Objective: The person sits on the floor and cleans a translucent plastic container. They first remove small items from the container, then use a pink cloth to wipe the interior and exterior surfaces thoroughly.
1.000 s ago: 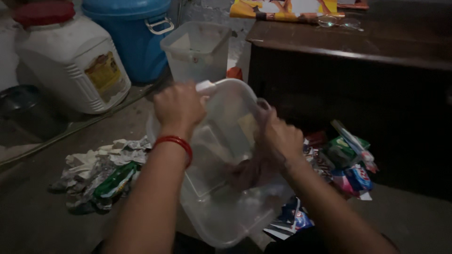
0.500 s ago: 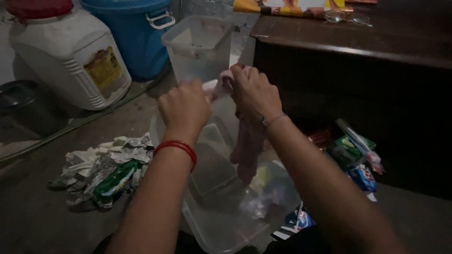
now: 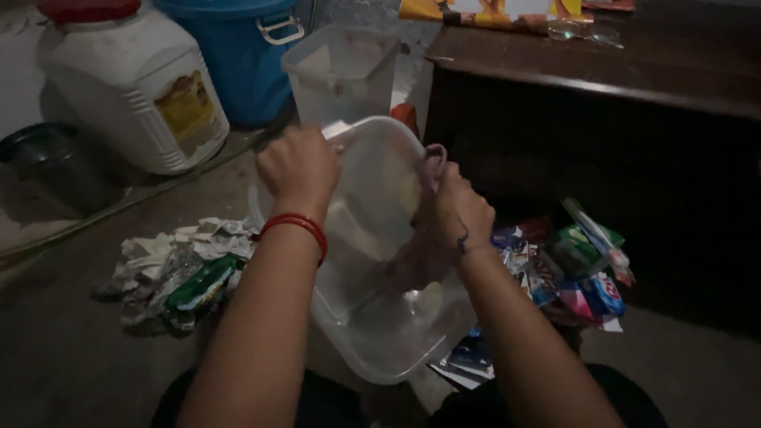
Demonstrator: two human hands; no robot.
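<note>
Head view: left hand [image 3: 297,168] grips the far rim of the tilted clear plastic tub [image 3: 380,261], while the right hand [image 3: 458,210], raised above it half a second ago, now presses a clenched pinkish cloth [image 3: 412,261] against the tub's inner wall.

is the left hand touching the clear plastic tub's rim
Touching. The head view shows the left hand closed over the far rim of the clear plastic tub, with no gap showing between them.

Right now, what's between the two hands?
Head view: the clear tub. The left hand grips its far rim; the right hand holds a pinkish cloth inside it.
</note>
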